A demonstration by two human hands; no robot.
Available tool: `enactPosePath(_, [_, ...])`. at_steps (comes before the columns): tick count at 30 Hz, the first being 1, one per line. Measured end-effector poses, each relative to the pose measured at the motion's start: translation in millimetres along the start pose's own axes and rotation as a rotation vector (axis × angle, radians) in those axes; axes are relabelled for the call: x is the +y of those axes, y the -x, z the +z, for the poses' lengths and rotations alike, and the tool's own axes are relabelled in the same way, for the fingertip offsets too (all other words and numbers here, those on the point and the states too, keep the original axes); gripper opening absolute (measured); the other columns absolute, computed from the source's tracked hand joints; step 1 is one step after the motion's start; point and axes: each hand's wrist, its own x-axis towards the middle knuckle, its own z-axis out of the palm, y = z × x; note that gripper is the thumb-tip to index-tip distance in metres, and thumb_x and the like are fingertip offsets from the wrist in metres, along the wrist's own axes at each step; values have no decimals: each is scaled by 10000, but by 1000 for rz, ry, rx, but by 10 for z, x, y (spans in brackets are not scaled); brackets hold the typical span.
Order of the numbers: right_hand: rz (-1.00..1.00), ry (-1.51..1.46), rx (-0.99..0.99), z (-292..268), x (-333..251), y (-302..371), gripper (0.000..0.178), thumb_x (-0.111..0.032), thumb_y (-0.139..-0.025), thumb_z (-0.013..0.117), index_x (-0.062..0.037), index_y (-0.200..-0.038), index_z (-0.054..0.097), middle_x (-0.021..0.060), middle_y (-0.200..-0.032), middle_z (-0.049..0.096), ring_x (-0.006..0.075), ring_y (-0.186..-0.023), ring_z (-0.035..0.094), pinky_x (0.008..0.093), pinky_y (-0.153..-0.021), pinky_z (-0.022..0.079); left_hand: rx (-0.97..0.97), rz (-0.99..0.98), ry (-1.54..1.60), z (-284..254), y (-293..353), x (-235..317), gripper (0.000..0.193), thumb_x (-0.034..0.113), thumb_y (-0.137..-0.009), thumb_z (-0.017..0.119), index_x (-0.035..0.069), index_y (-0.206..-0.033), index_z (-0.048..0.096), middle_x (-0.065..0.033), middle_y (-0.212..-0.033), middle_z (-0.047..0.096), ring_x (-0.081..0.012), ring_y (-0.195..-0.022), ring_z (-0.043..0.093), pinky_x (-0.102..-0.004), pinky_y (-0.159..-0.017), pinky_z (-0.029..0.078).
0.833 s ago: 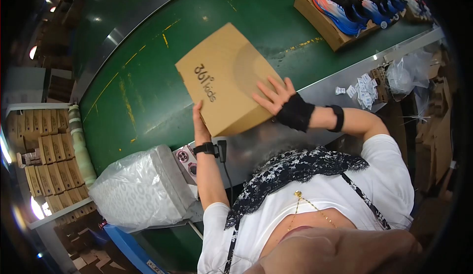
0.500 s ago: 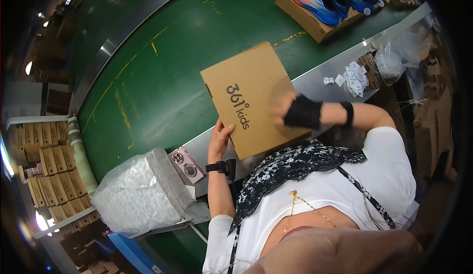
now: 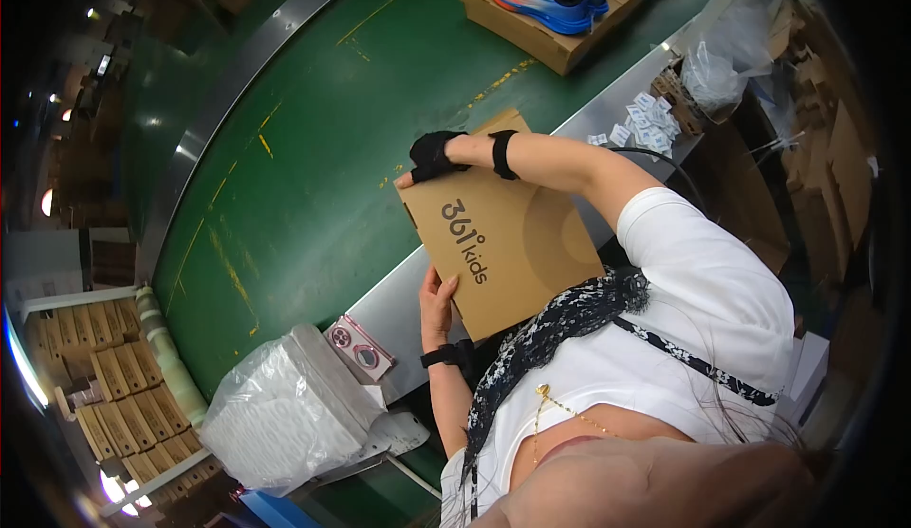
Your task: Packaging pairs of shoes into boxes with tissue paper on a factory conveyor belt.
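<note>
As far as can be judged from its position between my two hands, the step under inspection is the handling of a closed cardboard box [image 3: 517, 277], brown with dark print on its upper face. It lies in front of my body, turned at an angle, across the metal edging [image 3: 380, 281] of the green bench [image 3: 313, 234]; whether its underside bears on that edging or is carried by me, I cannot tell. My left hand [image 3: 438, 308] is partly closed at the near left side, thumb laid on the printed face, the other fingers mostly hidden by the box. My right hand [image 3: 435, 156], in a black fingerless glove, reaches across the far part of the box to its far left corner, fingertips [image 3: 406, 182] touching there; how widely those fingers are spread cannot be told, the glove and wrist being in the way. In my judgement, the next move calls for a steady left grip and a right hand settled squarely on its edge, since a lopsided hold could let the box twist. Noted nearby: orange-and-blue shoes [image 3: 546, 1] on a carton beyond, white packets [image 3: 653, 128] to the right, and a plastic-wrapped bundle [image 3: 294, 409] to the left.
</note>
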Motion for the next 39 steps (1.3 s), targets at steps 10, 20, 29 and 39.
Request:
enactPosePath(10, [-25,-22,-51,-323,-451,483,641,-575,-727,466,9,-977,559,176,-938,583,277,-850,588,378,-724,465,130,22,250,248,159,-196,580,295,-733,552,2,-1202,377,-122,-1090,502,-213,-949,520,-310,-787,436])
enactPosePath(20, [-166,-877,582,-813,761,575,283,-329,-731,577,-127,-927,611,15,-866,620,118,-751,570,275,-679,436,480,205,562,-418,1189,162,552,305,-714,569,44,-1164,386,-143,-1083,489,-266,-917,528,-380,-776,446])
enactPosePath(29, [739,-1719,1015,-396,2965,684,327,-400,-702,643,-142,-806,470,46,-564,422,168,-399,394,312,-353,330,981,454,751,-701,1831,254,558,327,-716,577,55,-1160,377,-145,-1107,470,-280,-941,514,-409,-785,434])
enactPosePath(39, [493,-1438,719,170,2587,366,214,-309,-787,571,-102,-747,531,9,-504,461,112,-427,446,258,-367,342,1510,733,927,-1201,2401,540,565,351,-717,586,68,-1154,368,-148,-1134,449,-296,-967,500,-441,-795,419])
